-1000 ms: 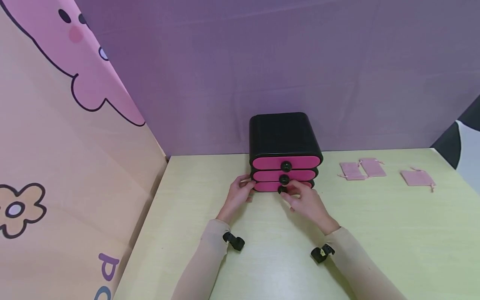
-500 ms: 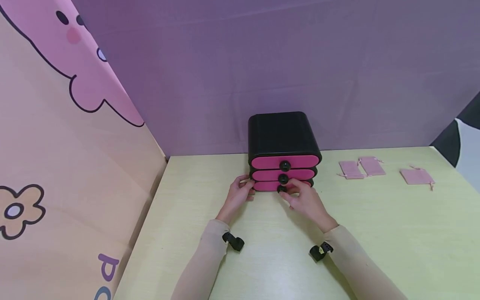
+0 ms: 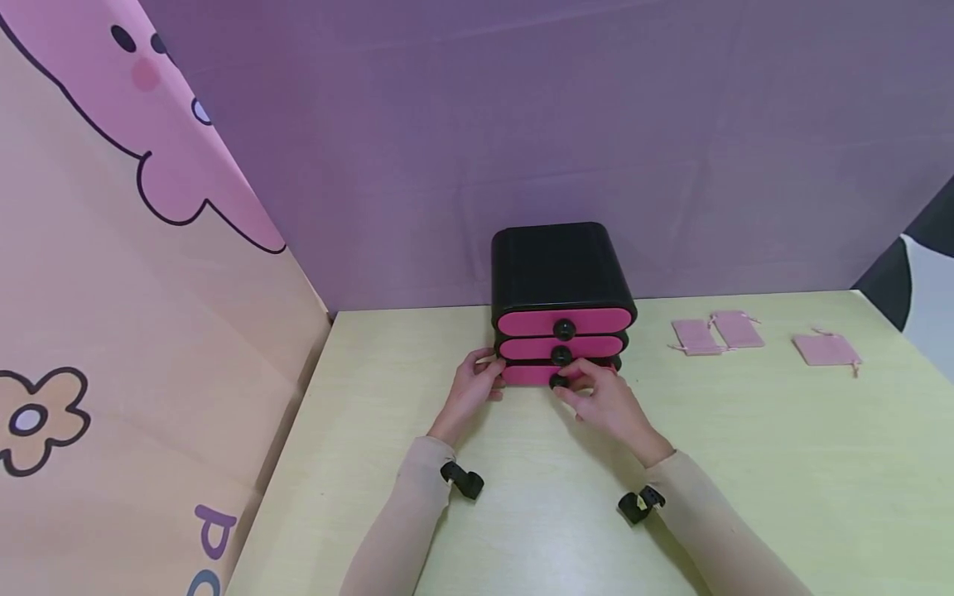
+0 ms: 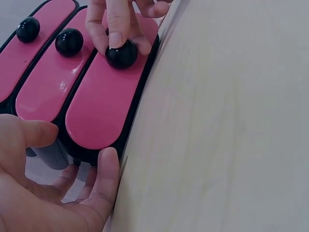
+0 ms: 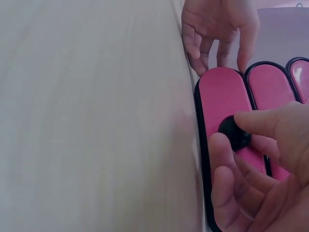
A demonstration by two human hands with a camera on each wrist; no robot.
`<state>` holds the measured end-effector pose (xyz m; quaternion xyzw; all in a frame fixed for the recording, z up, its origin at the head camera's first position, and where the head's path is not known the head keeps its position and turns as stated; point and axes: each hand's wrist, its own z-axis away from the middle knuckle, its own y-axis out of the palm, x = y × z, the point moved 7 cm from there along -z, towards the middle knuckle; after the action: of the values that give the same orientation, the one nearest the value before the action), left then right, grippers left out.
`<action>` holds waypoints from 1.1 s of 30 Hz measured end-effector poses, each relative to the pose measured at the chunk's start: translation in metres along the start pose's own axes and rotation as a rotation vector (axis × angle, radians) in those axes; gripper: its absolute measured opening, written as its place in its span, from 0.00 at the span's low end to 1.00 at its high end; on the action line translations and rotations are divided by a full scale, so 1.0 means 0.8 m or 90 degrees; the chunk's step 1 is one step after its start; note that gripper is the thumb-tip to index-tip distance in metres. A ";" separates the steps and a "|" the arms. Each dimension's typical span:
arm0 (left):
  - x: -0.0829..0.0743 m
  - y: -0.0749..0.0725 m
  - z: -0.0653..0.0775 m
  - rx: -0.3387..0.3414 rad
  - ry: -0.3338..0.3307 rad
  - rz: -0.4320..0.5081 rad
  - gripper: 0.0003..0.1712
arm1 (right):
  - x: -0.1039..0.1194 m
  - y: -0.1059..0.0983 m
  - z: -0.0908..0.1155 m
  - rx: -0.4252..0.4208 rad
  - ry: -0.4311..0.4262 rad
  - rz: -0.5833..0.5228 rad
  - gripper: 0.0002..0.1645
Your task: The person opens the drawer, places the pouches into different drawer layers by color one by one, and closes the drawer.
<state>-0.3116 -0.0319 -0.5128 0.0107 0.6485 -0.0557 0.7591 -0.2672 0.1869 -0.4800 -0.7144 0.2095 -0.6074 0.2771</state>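
A small black drawer cabinet (image 3: 561,265) with three pink drawers stands at the back of the table, each drawer carrying a round black knob. My right hand (image 3: 607,406) pinches the bottom drawer's knob (image 5: 234,132) between thumb and fingers. That bottom drawer (image 4: 104,101) juts slightly forward, with a dark gap above its front in the head view. At the cabinet's left end, my left hand (image 3: 471,393) holds the lower corner, its fingers reaching round the side. The middle drawer (image 3: 522,348) and top drawer (image 3: 522,321) sit flush in their frames.
To the right of the cabinet lie three flat pink drawstring pouches, a pair of pouches (image 3: 696,337) (image 3: 738,329) close together and another pouch (image 3: 826,349) farther right. A purple cloth backdrop (image 3: 417,165) hangs behind, and a printed panel (image 3: 149,314) borders the left edge.
The bottom drawer has come slightly out toward me, its knob moving along with my right hand's fingers. My left hand stays at the cabinet's left end.
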 end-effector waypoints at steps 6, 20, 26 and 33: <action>0.000 -0.001 -0.001 0.009 -0.006 -0.006 0.28 | 0.003 0.001 0.007 0.016 0.012 -0.013 0.16; -0.001 0.000 -0.001 0.017 0.001 -0.005 0.30 | 0.002 0.002 0.013 0.026 0.014 -0.031 0.15; -0.002 0.001 -0.001 0.019 0.000 -0.006 0.31 | 0.002 0.003 0.016 0.026 0.014 -0.034 0.14; -0.001 0.001 -0.001 0.021 0.003 -0.005 0.31 | 0.004 0.002 0.019 0.026 0.013 -0.039 0.14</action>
<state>-0.3127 -0.0308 -0.5119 0.0209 0.6490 -0.0689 0.7573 -0.2513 0.1860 -0.4803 -0.7081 0.1781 -0.6272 0.2710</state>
